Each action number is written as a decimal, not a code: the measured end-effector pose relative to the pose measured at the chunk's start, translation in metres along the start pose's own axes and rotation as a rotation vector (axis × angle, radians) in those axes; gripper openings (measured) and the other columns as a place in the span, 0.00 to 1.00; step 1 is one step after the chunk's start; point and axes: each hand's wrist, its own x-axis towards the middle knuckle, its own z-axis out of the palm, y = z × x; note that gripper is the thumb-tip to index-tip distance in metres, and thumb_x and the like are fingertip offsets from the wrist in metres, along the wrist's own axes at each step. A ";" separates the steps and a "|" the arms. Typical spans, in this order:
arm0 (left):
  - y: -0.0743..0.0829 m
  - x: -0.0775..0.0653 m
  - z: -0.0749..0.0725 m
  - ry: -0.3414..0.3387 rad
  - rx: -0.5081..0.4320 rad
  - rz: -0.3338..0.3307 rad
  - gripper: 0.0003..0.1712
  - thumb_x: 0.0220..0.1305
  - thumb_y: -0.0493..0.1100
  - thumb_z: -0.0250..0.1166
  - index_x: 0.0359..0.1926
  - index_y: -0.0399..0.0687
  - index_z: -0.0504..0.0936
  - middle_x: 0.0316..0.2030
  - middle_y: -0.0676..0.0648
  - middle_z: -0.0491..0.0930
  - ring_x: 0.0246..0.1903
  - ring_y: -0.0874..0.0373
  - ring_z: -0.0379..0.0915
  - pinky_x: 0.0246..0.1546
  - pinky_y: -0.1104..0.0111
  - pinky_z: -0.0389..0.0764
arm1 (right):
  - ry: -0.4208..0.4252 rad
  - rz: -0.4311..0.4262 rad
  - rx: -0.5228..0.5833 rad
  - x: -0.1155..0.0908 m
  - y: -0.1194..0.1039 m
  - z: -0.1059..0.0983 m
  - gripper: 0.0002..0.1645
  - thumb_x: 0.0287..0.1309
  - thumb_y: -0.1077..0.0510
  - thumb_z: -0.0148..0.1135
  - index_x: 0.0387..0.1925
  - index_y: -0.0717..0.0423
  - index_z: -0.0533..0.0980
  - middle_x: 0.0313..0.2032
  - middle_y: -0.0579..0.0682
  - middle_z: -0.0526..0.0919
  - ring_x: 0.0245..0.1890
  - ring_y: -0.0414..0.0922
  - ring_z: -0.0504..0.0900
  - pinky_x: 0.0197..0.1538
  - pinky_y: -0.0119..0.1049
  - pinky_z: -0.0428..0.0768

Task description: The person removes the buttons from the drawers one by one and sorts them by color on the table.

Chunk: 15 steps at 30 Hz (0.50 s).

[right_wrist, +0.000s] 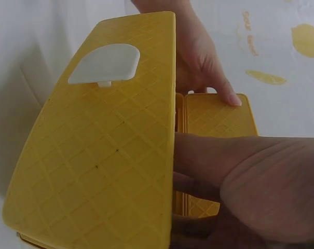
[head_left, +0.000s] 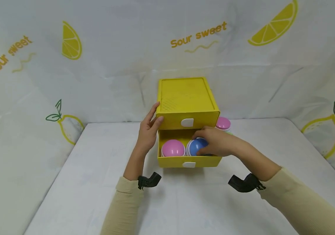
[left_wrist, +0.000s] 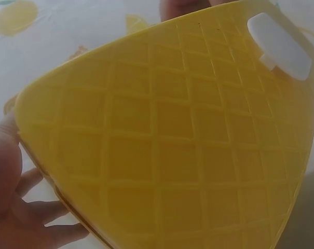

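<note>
A small yellow two-drawer box (head_left: 188,94) stands on the table, its lower drawer (head_left: 173,162) pulled out and its upper one closed. My left hand (head_left: 149,130) holds the box's left side at the upper drawer, thumb on the front edge and fingers along the side. Inside the lower drawer sit a pink domed round piece (head_left: 173,148) with a white rim and, to its right, a blue one (head_left: 196,146). My right hand (head_left: 215,141) grips the blue piece from above, covering its right part. In the right wrist view, the drawer front (right_wrist: 105,140) hides the right fingertips.
Behind the box on the right, another pink domed piece (head_left: 223,123) shows partly, with something green under it. A white cloth with lemon prints (head_left: 120,39) hangs at the back and sides. White cloth also covers the table (head_left: 97,195).
</note>
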 end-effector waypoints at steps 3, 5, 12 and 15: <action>0.001 0.000 0.001 -0.012 -0.009 0.007 0.32 0.78 0.48 0.55 0.78 0.68 0.59 0.78 0.61 0.55 0.76 0.54 0.59 0.74 0.59 0.67 | 0.000 0.009 0.024 -0.002 0.001 -0.001 0.26 0.58 0.54 0.73 0.56 0.58 0.77 0.53 0.56 0.81 0.54 0.53 0.78 0.60 0.55 0.81; 0.001 0.000 0.000 -0.011 -0.008 0.006 0.32 0.78 0.48 0.55 0.78 0.68 0.59 0.78 0.60 0.55 0.76 0.54 0.59 0.74 0.58 0.67 | 0.011 0.002 0.042 -0.002 0.002 -0.001 0.26 0.57 0.56 0.73 0.55 0.58 0.77 0.52 0.55 0.82 0.53 0.53 0.79 0.60 0.54 0.82; -0.001 -0.002 0.000 0.000 -0.005 0.009 0.31 0.78 0.47 0.54 0.77 0.68 0.61 0.78 0.59 0.56 0.75 0.54 0.61 0.73 0.59 0.68 | 0.095 -0.003 0.043 -0.007 0.002 -0.001 0.35 0.52 0.54 0.77 0.60 0.62 0.76 0.54 0.58 0.80 0.53 0.52 0.78 0.55 0.50 0.83; -0.001 -0.001 0.001 -0.005 -0.012 0.011 0.31 0.78 0.47 0.54 0.77 0.68 0.60 0.79 0.59 0.55 0.75 0.54 0.60 0.73 0.60 0.68 | 0.121 0.014 0.066 -0.010 0.003 0.000 0.34 0.51 0.51 0.78 0.56 0.62 0.78 0.50 0.56 0.83 0.47 0.50 0.80 0.50 0.46 0.85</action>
